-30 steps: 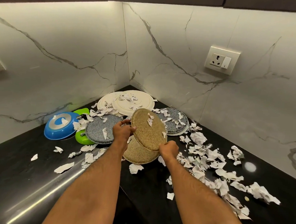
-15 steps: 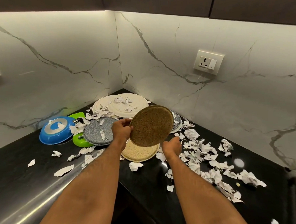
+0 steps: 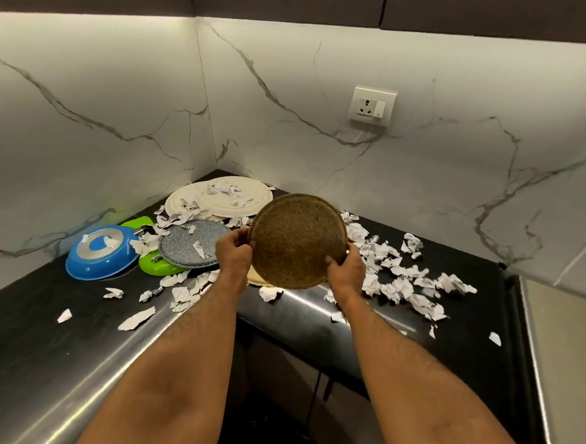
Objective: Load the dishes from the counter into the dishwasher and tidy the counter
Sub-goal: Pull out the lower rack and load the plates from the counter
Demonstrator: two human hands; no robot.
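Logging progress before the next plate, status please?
Left hand and right hand grip the brown plate, lifted, tilted. Grey plate, white plates wait on counter. Paper scraps everywhere.

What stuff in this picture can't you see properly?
Head view:
- Tan plate: mostly hidden behind the brown plate, which the left hand and right hand hold.
- Green dish: covered by the grey plate and blue bowl.
- Dishwasher: not in view.
- Print on the paper scraps: too small.
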